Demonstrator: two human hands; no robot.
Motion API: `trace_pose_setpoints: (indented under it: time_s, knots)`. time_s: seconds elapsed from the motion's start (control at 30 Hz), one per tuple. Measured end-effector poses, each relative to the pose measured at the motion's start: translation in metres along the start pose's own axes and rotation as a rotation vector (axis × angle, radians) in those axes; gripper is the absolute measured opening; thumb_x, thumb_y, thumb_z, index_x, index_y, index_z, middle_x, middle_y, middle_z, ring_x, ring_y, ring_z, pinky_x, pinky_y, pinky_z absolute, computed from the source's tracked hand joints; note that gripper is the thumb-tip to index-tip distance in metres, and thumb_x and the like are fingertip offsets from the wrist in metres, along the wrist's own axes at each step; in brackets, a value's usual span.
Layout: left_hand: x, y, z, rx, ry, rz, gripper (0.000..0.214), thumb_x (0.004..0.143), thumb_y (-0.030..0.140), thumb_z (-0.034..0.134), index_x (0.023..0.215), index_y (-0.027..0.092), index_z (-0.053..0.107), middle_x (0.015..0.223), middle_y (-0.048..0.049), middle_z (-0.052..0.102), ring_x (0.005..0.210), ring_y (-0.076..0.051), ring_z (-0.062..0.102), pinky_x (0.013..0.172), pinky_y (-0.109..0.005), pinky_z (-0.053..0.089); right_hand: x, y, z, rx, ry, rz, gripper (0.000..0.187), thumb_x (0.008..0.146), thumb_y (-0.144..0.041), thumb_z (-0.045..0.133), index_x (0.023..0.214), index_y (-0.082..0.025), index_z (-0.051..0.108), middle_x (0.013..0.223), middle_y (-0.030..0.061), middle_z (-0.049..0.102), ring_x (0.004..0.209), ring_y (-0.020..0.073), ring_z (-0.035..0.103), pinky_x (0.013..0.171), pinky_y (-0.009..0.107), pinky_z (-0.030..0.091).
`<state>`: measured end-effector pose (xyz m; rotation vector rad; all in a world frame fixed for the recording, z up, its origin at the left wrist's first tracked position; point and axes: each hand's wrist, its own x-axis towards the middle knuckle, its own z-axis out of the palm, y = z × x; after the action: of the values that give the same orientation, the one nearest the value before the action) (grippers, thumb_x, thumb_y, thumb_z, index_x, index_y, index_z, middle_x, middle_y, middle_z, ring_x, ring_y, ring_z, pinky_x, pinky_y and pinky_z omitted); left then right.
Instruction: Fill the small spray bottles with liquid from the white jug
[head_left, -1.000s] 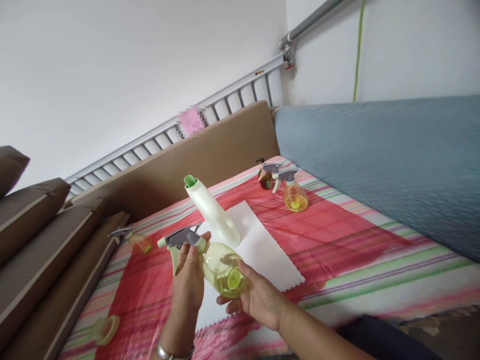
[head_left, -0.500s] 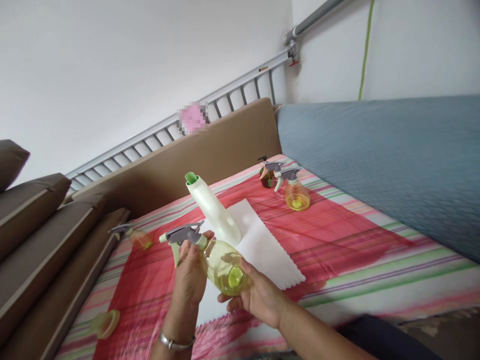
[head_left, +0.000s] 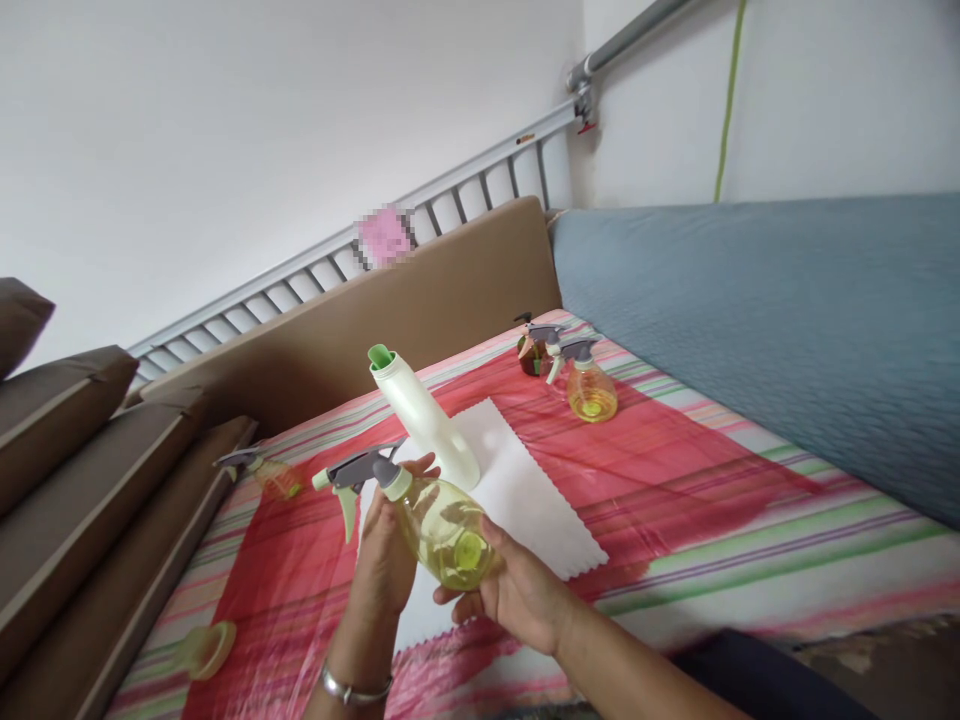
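A clear yellow-green spray bottle [head_left: 442,520] with a grey and pale green trigger head [head_left: 360,470] is held tilted between my hands, its nozzle toward the left. My left hand [head_left: 386,560] cups it from behind, just below the neck, with part of the fingers hidden by the bottle. Around the rounded base, my right hand [head_left: 517,590] is closed, thumb on the near side. Just behind stands a white bottle [head_left: 431,420] without a cap, a green piece [head_left: 381,357] showing at its mouth. A white scalloped mat [head_left: 517,490] lies beneath it.
Orange-tinted spray bottle [head_left: 592,390] and a dark pump bottle [head_left: 532,353] stand at the back right. Another spray bottle [head_left: 277,478] is at left. A pale green ring-shaped piece [head_left: 214,650] lies front left. Brown cushions [head_left: 90,500] border the left, a blue padded surface [head_left: 772,310] the right.
The left thumb has come off the collar below the trigger head, and the left fingers have shifted behind the bottle. The spray bottle's head has moved slightly left; the right hand keeps its grip.
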<state>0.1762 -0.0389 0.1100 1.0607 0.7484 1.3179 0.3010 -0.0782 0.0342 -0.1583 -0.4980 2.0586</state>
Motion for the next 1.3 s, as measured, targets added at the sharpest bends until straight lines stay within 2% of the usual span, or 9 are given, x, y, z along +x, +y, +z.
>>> trace_pose_setpoints:
  time_s: [0.13, 0.2, 0.37, 0.47, 0.57, 0.7, 0.93, 1.17, 1.3]
  knots:
    - [0.003, -0.002, 0.001, 0.029, 0.146, -0.002, 0.039, 0.064, 0.048, 0.069, 0.090, 0.019, 0.065, 0.095, -0.0082, 0.067, 0.089, -0.023, 0.061, 0.081, -0.039, 0.046, 0.000, 0.000, -0.001, 0.011, 0.017, 0.007, 0.055, 0.076, -0.059, 0.053, 0.113, -0.018, 0.051, 0.092, 0.0078, 0.066, 0.068, 0.0209, 0.067, 0.054, 0.029, 0.048]
    - [0.003, -0.001, 0.000, 0.040, 0.161, -0.014, 0.036, 0.062, 0.046, 0.070, 0.085, 0.018, 0.066, 0.090, -0.0071, 0.068, 0.086, -0.023, 0.062, 0.081, -0.038, 0.046, -0.002, -0.001, 0.001, 0.003, -0.006, 0.004, 0.056, 0.075, -0.059, 0.053, 0.113, -0.017, 0.050, 0.092, 0.0084, 0.066, 0.068, 0.0211, 0.067, 0.055, 0.029, 0.049]
    - [-0.006, 0.003, 0.004, 0.050, 0.093, -0.030, 0.035, 0.075, 0.043, 0.056, 0.099, 0.018, 0.064, 0.101, -0.0097, 0.066, 0.098, -0.026, 0.059, 0.083, -0.039, 0.045, -0.003, -0.003, 0.002, -0.028, -0.022, -0.043, 0.053, 0.078, -0.055, 0.053, 0.115, -0.018, 0.047, 0.097, 0.0099, 0.064, 0.069, 0.0199, 0.066, 0.057, 0.029, 0.048]
    - [-0.012, 0.003, 0.011, 0.065, 0.093, 0.050, 0.034, 0.076, 0.038, 0.055, 0.105, 0.021, 0.060, 0.110, -0.0091, 0.063, 0.101, -0.024, 0.057, 0.084, -0.037, 0.044, 0.000, -0.002, -0.001, -0.052, 0.008, -0.050, 0.053, 0.079, -0.054, 0.051, 0.118, -0.019, 0.044, 0.098, 0.0100, 0.064, 0.070, 0.0208, 0.066, 0.056, 0.029, 0.048]
    - [-0.014, 0.000, 0.015, 0.145, 0.189, 0.162, 0.034, 0.075, 0.037, 0.057, 0.104, 0.021, 0.059, 0.112, -0.0086, 0.061, 0.101, -0.023, 0.057, 0.082, -0.035, 0.045, 0.001, -0.001, -0.002, -0.109, 0.003, -0.089, 0.051, 0.079, -0.049, 0.055, 0.119, -0.020, 0.042, 0.099, 0.0096, 0.063, 0.073, 0.0214, 0.066, 0.057, 0.029, 0.048]
    - [-0.012, -0.001, 0.014, 0.236, 0.308, 0.157, 0.031, 0.075, 0.039, 0.059, 0.099, 0.019, 0.061, 0.098, -0.0071, 0.065, 0.086, -0.020, 0.062, 0.075, -0.032, 0.047, -0.001, 0.001, -0.001, -0.135, 0.009, -0.131, 0.050, 0.077, -0.043, 0.059, 0.119, -0.021, 0.042, 0.099, 0.0086, 0.063, 0.074, 0.0213, 0.066, 0.058, 0.029, 0.048]
    - [-0.006, 0.003, 0.004, 0.048, 0.039, 0.129, 0.029, 0.068, 0.039, 0.067, 0.091, 0.020, 0.064, 0.093, -0.0041, 0.065, 0.095, -0.022, 0.060, 0.087, -0.037, 0.044, -0.001, 0.003, -0.007, -0.077, -0.002, -0.074, 0.052, 0.078, -0.050, 0.055, 0.119, -0.020, 0.044, 0.094, 0.0084, 0.065, 0.071, 0.0219, 0.066, 0.055, 0.028, 0.048]
    - [-0.007, 0.004, 0.001, 0.011, 0.005, 0.129, 0.029, 0.067, 0.037, 0.070, 0.090, 0.020, 0.065, 0.090, -0.0048, 0.067, 0.100, -0.024, 0.059, 0.097, -0.043, 0.038, 0.000, 0.006, -0.006, -0.015, 0.005, 0.014, 0.059, 0.075, -0.060, 0.053, 0.117, -0.018, 0.049, 0.092, 0.0091, 0.067, 0.065, 0.0207, 0.067, 0.053, 0.027, 0.047]
    - [-0.010, 0.005, 0.000, 0.003, -0.013, 0.096, 0.029, 0.066, 0.036, 0.070, 0.090, 0.019, 0.065, 0.094, -0.0065, 0.068, 0.103, -0.026, 0.058, 0.097, -0.042, 0.037, 0.001, 0.008, -0.011, 0.047, 0.012, 0.168, 0.073, 0.077, -0.071, 0.035, 0.112, -0.010, 0.053, 0.085, 0.0128, 0.068, 0.059, 0.0201, 0.066, 0.053, 0.029, 0.047]
